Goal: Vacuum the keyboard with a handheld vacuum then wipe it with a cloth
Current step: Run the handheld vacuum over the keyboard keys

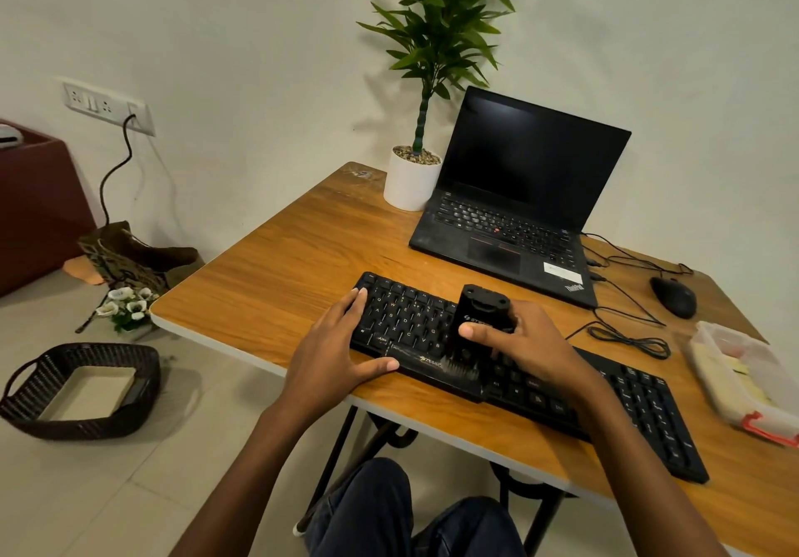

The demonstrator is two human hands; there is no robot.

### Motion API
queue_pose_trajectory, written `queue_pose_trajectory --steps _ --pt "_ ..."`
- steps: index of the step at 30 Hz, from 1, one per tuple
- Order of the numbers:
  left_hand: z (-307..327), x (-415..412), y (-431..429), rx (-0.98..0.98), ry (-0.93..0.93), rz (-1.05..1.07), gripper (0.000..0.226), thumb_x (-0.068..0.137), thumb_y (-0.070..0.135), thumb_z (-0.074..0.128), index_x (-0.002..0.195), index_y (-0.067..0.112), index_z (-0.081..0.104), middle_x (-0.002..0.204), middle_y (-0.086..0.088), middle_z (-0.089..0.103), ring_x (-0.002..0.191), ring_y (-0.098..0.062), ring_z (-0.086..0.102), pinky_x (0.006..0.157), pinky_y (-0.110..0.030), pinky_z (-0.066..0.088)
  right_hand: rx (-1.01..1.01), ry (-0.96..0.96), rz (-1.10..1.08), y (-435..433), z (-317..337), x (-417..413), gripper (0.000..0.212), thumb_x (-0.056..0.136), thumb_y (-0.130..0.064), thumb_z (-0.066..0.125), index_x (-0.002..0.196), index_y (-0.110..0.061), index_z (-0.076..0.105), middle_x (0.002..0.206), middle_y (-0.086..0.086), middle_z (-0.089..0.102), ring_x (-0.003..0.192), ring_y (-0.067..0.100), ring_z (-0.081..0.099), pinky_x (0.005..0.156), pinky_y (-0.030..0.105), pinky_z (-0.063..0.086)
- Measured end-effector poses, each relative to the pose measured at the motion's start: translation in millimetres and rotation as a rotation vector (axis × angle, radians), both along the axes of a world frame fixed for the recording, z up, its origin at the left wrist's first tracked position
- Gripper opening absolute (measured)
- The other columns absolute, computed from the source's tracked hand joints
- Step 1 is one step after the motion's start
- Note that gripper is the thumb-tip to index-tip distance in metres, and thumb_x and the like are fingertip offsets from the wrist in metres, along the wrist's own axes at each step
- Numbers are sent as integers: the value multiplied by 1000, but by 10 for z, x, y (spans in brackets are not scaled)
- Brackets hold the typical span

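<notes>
The handheld vacuum (477, 318) and right hand (529, 340) hide the middle keys of the keyboard (406, 312)

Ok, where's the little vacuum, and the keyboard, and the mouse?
vacuum (482, 305), head view, on its black upper body.
keyboard (408, 318), head view, on the letter keys left of the vacuum.
mouse (673, 297), head view, on its rounded back.
</notes>
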State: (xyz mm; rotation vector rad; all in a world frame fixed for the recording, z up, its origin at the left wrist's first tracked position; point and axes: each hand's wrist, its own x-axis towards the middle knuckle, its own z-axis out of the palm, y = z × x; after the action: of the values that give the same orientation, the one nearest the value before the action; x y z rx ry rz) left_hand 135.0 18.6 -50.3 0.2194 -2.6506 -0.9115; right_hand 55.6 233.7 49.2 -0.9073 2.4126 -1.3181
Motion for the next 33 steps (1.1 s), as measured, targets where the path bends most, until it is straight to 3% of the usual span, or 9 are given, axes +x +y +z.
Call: queue_pose_trajectory --steps 5,8,12,17,22,29,33 --pt "-12 -7 -6 1 -26 11 107 70 66 62 150 26 3 158 8 4 143 -15 16 110 -36 27 -20 46 29 -142 -79 76 21 70 -39 64 87 -27 60 87 -10 65 78 -7 62 68 8 47" --pt "-19 -20 -8 12 -31 11 109 69 65 63 151 25 2 158 7 5 144 -14 13 112 -36 24 -40 -40 37 -124 9 24 13 78 -26 66 88 -21 60 87 -7 65 73 -7 63 60 10 49" --pt "-33 -30 -21 28 -10 10 110 68 66 63 151 24 4 158 6 9 144 -12 13 113 -36 24 -30 19 57 -240 -31 -1 11 81 -22 66 89 -25 59 88 -9 65 72 -9 61 60 7 45" --pt "-29 -14 -7 39 27 1 110 68 64 65 151 23 4 158 6 10 143 -11 14 113 -34 24 -5 -43 75 -240 24 -71 13 80 -21 67 91 -25 59 89 -7 66 74 -3 65 65 18 53" --pt "-36 -11 -19 41 39 4 110 68 63 66 150 24 5 157 7 13 143 -11 16 112 -32 24 4 32 132 -411 -39 -23 17 81 -21 68 92 -30 58 89 -13 64 79 -10 61 67 8 47" --pt "-8 -3 -3 49 56 -2 110 69 58 69 150 20 5 157 4 16 143 -11 17 113 -33 25 -18 9 146 -451 -17 -43 16 79 -26 69 92 -30 60 90 -11 67 82 -4 64 68 11 49" --pt "3 9 -1 58 59 -4 110 69 57 71 150 20 5 157 5 17 142 -10 18 113 -35 27 -24 -11 156 -517 -24 -26 16 80 -25 68 92 -30 60 90 -8 67 77 -2 65 61 13 49"
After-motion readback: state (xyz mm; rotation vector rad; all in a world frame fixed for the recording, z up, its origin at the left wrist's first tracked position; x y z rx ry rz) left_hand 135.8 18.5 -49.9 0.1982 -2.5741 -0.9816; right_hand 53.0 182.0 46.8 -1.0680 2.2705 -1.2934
